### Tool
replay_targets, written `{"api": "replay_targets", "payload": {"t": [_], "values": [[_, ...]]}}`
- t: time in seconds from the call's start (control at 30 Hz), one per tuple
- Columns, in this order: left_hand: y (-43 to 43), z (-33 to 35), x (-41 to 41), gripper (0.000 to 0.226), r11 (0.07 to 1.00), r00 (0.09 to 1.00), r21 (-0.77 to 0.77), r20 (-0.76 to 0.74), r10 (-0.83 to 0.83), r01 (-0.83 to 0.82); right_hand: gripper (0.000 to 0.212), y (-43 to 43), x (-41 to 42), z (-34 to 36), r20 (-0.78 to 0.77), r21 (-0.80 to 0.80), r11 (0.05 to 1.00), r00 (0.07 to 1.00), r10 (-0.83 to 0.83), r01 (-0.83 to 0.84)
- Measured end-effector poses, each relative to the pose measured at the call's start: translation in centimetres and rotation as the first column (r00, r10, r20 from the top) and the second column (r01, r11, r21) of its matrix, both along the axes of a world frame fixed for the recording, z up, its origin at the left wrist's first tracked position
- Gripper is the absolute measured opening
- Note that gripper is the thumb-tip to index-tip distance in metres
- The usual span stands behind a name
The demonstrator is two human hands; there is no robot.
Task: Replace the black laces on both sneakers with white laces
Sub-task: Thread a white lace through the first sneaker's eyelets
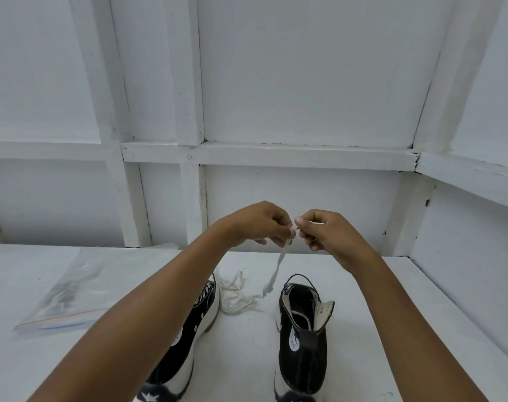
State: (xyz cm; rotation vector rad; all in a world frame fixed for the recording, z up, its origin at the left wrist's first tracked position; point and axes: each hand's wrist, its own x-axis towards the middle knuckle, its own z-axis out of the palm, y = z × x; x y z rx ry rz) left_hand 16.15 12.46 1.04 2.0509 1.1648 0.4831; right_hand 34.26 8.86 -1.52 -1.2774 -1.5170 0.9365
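White lace (276,274) held up over the far middle of the table (377,285). Left hand (258,224) and right hand (328,233) meet fingertip to fingertip, both pinching the lace close to one end. Looks like the tip is being found or straightened before threading.

From the pinch the lace hangs down and runs left into a loose heap on the table, between the two shoes. Heap looks looped over itself.

Left sneaker (200,311): black canvas, white sole, eyelets showing, largely hidden under the left forearm. Cannot tell whether any lace is in it.

Right sneaker (302,338): near right, upright, tongue pulled out, no lace visible in the eyelets.

Plastic zip bag (72,291) at far left on the table, something dark inside; contents unclear.

Risks, as judged from here:
- Heap may tighten into a knot if the free end is pulled up fast, because the loops lie crossed.
- Pinch is narrow and near the tip; a slip would drop the end into the heap.
- Left forearm sits close over the left sneaker; lowering it could tip the shoe or drag the heap.
- Uneven ends if threading starts without centring the lace.
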Motion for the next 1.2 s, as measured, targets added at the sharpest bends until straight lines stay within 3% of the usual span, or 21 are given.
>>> {"api": "replay_targets", "payload": {"t": [0.13,0.23,0.37,0.47,0.53,0.7,0.8,1.0,1.2], "values": [[-0.1,-0.4,0.1,0.005,0.992,0.973,-0.088,0.206,0.108,-0.092,0.012,-0.2,0.5,-0.9,-0.011,-0.009,1.000,1.000,-0.027,0.027],[0.1,-1.1,0.2,0.018,0.961,0.922,-0.119,0.272,0.275,-0.251,0.010,-0.1,1.0,-2.0,0.056,-0.042,0.995,0.995,-0.083,0.086],[0.5,-3.2,0.5,0.023,0.938,0.923,-0.043,0.164,0.347,-0.345,0.015,0.0,1.5,-4.2,0.254,-0.174,0.970,0.960,-0.120,0.167],[0.7,-5.7,1.2,0.019,0.953,0.955,-0.067,-0.045,0.294,-0.297,0.033,-0.2,1.4,-5.7,0.494,-0.329,0.923,0.869,-0.009,0.197],[0.7,-7.5,1.8,0.022,0.961,0.960,-0.109,-0.150,0.238,-0.255,0.041,-0.1,1.2,-6.5,0.574,-0.378,0.897,0.818,0.034,0.227],[0.0,-9.6,3.2,0.033,0.969,0.942,-0.155,-0.307,0.136,-0.190,0.026,0.2,0.9,-7.5,0.632,-0.400,0.861,0.775,0.012,0.313],[-0.1,-9.9,3.8,0.029,0.966,0.937,-0.155,-0.317,0.149,-0.206,0.020,0.1,0.9,-7.9,0.625,-0.436,0.845,0.780,0.038,0.309],[-0.1,-9.6,4.4,0.034,0.979,0.903,0.002,-0.386,0.189,-0.205,0.013,-0.6,1.2,-7.9,0.541,-0.363,0.890,0.840,-0.041,0.277],[-1.4,-8.5,3.8,0.034,0.988,0.898,-0.033,-0.422,0.124,-0.152,0.012,-2.1,1.1,-6.6,0.536,-0.339,0.906,0.843,-0.035,0.253]]}}
